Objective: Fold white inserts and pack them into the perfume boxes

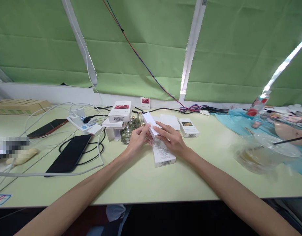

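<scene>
Between my two hands is a small white box, tilted on its side with a plain face toward me. My left hand pinches its near left end with thumb and fingers. My right hand grips it from the right, fingers laid along its edge. Under my hands another white box, printed with small text and a barcode, lies flat on the table. Glass bottles with gold-coloured parts stand just left of the held box, partly hidden. White boxes with a red picture are stacked behind my left hand.
A white box with a dark picture lies to the right. A small picture box stands at the wall. Leftward are a black phone, a power strip and loose cables. At right stands a lidded plastic cup near blue plastic sheeting.
</scene>
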The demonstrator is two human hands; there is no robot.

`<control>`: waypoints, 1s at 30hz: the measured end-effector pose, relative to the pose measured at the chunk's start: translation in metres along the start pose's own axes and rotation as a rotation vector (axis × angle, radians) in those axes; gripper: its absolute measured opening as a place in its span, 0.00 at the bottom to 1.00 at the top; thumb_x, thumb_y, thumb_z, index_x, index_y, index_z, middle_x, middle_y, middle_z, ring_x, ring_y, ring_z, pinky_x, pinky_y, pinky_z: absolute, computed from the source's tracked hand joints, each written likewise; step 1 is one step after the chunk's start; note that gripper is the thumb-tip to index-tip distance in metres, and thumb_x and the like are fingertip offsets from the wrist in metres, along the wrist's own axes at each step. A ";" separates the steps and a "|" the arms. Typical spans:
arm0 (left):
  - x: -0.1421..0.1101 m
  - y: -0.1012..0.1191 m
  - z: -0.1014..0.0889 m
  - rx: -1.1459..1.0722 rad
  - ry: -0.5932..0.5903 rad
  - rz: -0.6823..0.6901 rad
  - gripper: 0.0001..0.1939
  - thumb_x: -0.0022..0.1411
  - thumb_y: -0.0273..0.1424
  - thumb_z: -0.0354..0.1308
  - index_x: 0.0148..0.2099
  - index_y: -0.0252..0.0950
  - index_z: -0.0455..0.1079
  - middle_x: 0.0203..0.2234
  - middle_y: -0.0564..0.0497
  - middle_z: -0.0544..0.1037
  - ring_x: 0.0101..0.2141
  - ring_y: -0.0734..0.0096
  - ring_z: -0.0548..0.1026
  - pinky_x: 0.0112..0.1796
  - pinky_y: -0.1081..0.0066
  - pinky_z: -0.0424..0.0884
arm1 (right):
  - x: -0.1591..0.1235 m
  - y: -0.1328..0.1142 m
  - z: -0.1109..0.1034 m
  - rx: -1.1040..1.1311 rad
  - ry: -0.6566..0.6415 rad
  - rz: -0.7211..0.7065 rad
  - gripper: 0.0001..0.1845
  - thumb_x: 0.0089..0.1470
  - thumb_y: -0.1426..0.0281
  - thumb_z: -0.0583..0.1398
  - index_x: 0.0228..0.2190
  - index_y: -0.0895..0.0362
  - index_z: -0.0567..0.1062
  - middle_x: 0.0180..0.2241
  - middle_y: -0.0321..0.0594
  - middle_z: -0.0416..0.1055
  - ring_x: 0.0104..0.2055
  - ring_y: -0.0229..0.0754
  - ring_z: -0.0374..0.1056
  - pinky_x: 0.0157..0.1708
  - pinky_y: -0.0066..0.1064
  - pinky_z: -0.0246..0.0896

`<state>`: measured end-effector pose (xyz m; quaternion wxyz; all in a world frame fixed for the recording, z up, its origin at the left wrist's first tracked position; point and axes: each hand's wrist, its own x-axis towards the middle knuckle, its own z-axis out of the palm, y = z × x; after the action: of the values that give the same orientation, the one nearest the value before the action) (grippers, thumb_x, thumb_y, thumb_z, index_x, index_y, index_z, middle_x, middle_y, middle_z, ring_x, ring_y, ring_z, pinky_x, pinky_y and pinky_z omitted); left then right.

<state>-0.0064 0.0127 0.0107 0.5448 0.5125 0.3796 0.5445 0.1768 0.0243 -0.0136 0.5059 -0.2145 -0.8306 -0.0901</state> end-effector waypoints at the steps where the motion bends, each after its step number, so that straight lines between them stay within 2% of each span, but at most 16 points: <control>1: 0.000 0.000 0.000 -0.002 0.000 -0.005 0.25 0.52 0.52 0.67 0.30 0.32 0.72 0.20 0.51 0.72 0.22 0.69 0.73 0.20 0.70 0.72 | 0.000 0.000 0.000 -0.005 -0.012 0.010 0.24 0.67 0.68 0.54 0.63 0.47 0.65 0.61 0.48 0.68 0.48 0.43 0.73 0.47 0.39 0.73; 7: 0.001 -0.002 -0.001 -0.004 -0.005 -0.006 0.25 0.53 0.52 0.66 0.31 0.32 0.72 0.20 0.51 0.72 0.23 0.69 0.73 0.21 0.70 0.72 | -0.002 0.001 0.001 -0.017 -0.026 0.021 0.24 0.67 0.68 0.55 0.62 0.47 0.65 0.62 0.49 0.67 0.49 0.44 0.74 0.47 0.41 0.73; 14: 0.000 -0.001 -0.001 0.000 -0.013 0.003 0.25 0.53 0.52 0.66 0.31 0.32 0.72 0.21 0.50 0.72 0.24 0.68 0.73 0.21 0.70 0.73 | -0.001 0.002 0.002 0.006 0.001 -0.046 0.31 0.66 0.70 0.56 0.66 0.47 0.57 0.63 0.50 0.65 0.57 0.47 0.71 0.52 0.42 0.71; 23: 0.001 0.000 -0.001 0.001 -0.004 0.038 0.25 0.52 0.52 0.67 0.28 0.32 0.71 0.19 0.51 0.71 0.23 0.69 0.73 0.21 0.71 0.72 | -0.001 0.001 0.001 0.016 0.003 -0.039 0.33 0.66 0.70 0.57 0.68 0.46 0.53 0.63 0.49 0.65 0.60 0.48 0.68 0.52 0.42 0.71; 30: -0.001 0.000 -0.001 0.035 0.001 0.058 0.25 0.53 0.53 0.66 0.27 0.33 0.70 0.19 0.51 0.71 0.22 0.69 0.73 0.21 0.71 0.72 | -0.002 0.001 0.002 0.014 -0.015 -0.011 0.33 0.66 0.69 0.56 0.68 0.45 0.52 0.63 0.48 0.66 0.59 0.48 0.69 0.53 0.44 0.70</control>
<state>-0.0077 0.0122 0.0109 0.5195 0.5323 0.3744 0.5537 0.1762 0.0249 -0.0163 0.5006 -0.2072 -0.8362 -0.0855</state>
